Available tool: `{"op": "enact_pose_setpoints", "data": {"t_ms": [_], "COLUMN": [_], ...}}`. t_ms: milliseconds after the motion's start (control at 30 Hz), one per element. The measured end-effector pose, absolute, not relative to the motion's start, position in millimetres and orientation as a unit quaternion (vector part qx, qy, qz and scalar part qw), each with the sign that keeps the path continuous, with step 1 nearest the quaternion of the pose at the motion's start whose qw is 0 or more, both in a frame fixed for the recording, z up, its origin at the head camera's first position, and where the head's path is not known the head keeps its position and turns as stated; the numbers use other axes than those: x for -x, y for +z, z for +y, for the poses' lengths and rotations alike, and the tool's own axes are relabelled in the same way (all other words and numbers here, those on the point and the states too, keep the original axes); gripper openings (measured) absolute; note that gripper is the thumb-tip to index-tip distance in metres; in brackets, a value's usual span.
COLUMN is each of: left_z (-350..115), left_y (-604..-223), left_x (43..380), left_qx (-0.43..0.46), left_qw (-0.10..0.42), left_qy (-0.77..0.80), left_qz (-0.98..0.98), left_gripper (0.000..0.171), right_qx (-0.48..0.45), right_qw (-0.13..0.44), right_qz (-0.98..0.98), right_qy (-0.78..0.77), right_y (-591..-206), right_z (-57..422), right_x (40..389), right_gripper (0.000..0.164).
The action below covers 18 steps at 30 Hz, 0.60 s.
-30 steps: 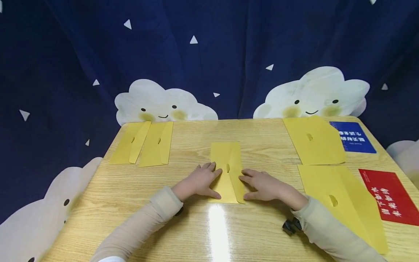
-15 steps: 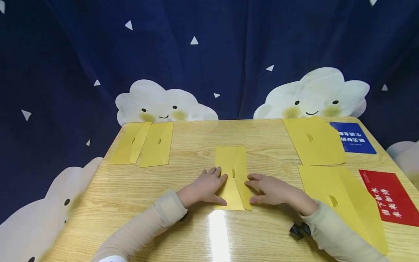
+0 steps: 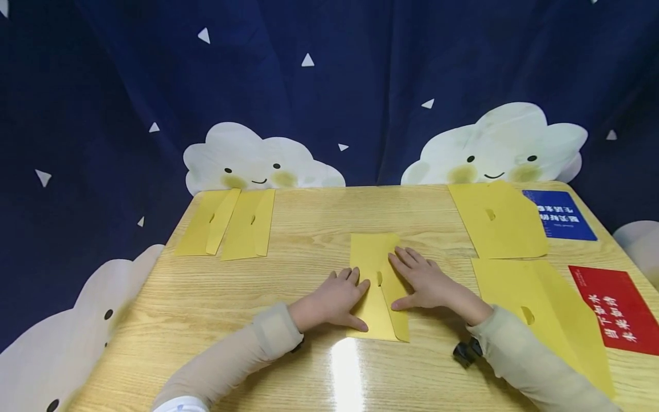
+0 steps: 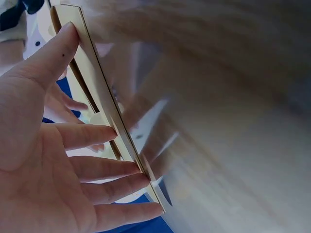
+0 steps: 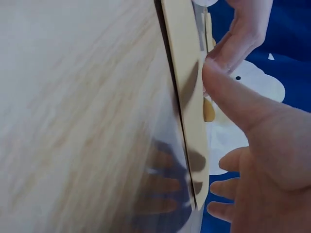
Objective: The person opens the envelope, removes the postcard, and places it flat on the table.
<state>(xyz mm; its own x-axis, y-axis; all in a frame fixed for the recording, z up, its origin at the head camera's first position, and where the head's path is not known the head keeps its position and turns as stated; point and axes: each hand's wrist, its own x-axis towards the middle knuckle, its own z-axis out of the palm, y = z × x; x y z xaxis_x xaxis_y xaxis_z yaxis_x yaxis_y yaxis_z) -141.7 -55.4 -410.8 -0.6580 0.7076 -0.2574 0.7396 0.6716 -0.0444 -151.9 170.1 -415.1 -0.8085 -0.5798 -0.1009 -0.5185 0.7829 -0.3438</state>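
A yellow paper envelope [image 3: 372,252] lies upright on the table in front of me, its long flap folded over along the right side. A small tab shows in a slit near its middle. My left hand [image 3: 337,300] rests on the left edge with fingers spread and thumb at the lower left; the left wrist view has its fingertips against the thin yellow edge [image 4: 92,63]. My right hand [image 3: 427,283] lies over the flap side, fingers extended and thumb apart. In the right wrist view its thumb overlaps the envelope [image 5: 187,97] while the other fingertips are close beside the edge.
Two folded yellow envelopes [image 3: 247,229] lie at the table's back left. To the right are two wider yellow envelopes with flaps out [image 3: 496,229], [image 3: 540,309], partly over a blue card [image 3: 566,217] and a red card [image 3: 618,312]. Behind the table hangs a navy cloud-print curtain [image 3: 360,86].
The envelope has slid right and nearer to me, with my left hand following it. My right hand has shifted from the flap's outer edge farther up and onto the flap.
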Motion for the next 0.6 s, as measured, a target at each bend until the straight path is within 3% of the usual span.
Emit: {"op": "enact_pose_setpoints", "data": {"t_ms": [133, 467, 600], "left_z": [-52, -48, -46], "left_y": [-411, -407, -408], "left_x": [139, 130, 135], "left_qx": [-0.400, -0.405, -0.411], "left_qw": [0.111, 0.090, 0.068], "left_qy": [-0.081, -0.106, -0.114], "left_qz": [0.906, 0.904, 0.902], "left_gripper": [0.093, 0.092, 0.080], "right_qx": [0.291, 0.295, 0.290], "right_qw": [0.125, 0.125, 0.126], "right_qz": [0.940, 0.941, 0.944], "right_qy": [-0.128, -0.108, -0.098], "right_y": [-416, -418, -418], "right_z": [170, 173, 172], "right_x": [154, 150, 150], "right_gripper": [0.105, 0.104, 0.105]}}
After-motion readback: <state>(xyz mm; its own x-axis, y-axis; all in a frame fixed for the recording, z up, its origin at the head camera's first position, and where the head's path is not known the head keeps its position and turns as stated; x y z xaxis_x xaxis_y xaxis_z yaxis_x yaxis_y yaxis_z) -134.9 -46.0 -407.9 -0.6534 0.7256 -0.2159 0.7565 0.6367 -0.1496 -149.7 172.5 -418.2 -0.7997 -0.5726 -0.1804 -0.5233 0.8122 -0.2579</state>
